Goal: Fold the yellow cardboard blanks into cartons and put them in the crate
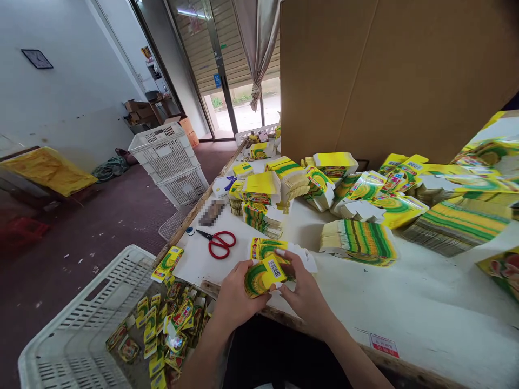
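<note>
While both hands close around it at the near edge of the table point(405, 302), a small yellow-and-green carton point(263, 275) with a barcode on its upper face sits tilted between them. The left hand point(235, 297) grips its left end with thumb on top; the right hand point(302, 286) pinches its right side, fingertips on the flap. Just behind the carton lies a short stack of flat blanks point(267, 248) of the same print, touching the right hand's fingers.

To the left and below the table edge stands a white slotted crate point(81, 324), holding a loose heap of folded cartons point(170, 324) along its right side. One more carton point(167, 263) lies over the table's corner above the crate.

Red-handled scissors point(219, 243) lie on the tabletop left of the blanks. Farther back, many stacks and fans of flat blanks point(357, 240) cover the table, and a tall sheet of brown cardboard point(385, 75) stands upright behind them, blocking the view beyond. On the floor to the left, more white crates point(170, 162) are stacked near a glass door point(227, 70).
</note>
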The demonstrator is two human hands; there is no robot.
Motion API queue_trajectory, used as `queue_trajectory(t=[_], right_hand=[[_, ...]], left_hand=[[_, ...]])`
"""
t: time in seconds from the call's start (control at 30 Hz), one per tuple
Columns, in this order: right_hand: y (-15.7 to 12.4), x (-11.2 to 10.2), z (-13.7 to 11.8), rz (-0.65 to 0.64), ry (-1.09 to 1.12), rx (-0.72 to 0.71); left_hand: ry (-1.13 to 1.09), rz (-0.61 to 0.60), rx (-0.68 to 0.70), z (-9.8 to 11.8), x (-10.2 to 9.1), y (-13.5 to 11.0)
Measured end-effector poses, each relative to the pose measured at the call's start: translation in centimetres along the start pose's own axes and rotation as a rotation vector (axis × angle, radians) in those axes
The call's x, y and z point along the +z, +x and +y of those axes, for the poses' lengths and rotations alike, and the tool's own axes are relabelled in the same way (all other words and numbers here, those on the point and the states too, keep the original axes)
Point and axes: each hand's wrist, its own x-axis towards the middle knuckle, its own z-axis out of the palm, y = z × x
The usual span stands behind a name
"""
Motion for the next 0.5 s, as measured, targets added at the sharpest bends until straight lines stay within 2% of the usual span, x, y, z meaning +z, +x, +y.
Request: queue_trajectory(t=[0.07,0.13,0.23,0.27,0.33,0.4,0.5], right_hand=[[0.5,-0.5,0.7,0.063,-0.066,-0.011],[1.0,-1.1,1.4,0.092,-0.281,0.001],[1.6,-1.7,2.0,-0.007,-0.616,0.061],[1.7,-1.7,2.0,-0.044,-0.666,0.075],[1.9,-1.5,2.0,-0.068,-0.692,0.088],[1.9,-1.3,1.8,-0.072,-0.685,0.092],[1.9,-1.1,1.4,-0.084,-0.679,0.090]], left_hand=[[0.032,0.043,-0.031,-0.8,-1.2,-0.2],[0.145,0.093,-0.106,-2.4,-3.5,-0.7],[0.460,0.150,-0.318,-6.0,-7.7,-2.2],[0.570,0.134,-0.385,-7.2,-8.8,-2.8],[0.656,0.196,-0.479,-9.3,-10.3,-3.9],[0.533,0.228,-0.454,-10.5,-10.2,-4.6],[0.190,0.205,-0.356,-9.9,-7.7,-4.4]])
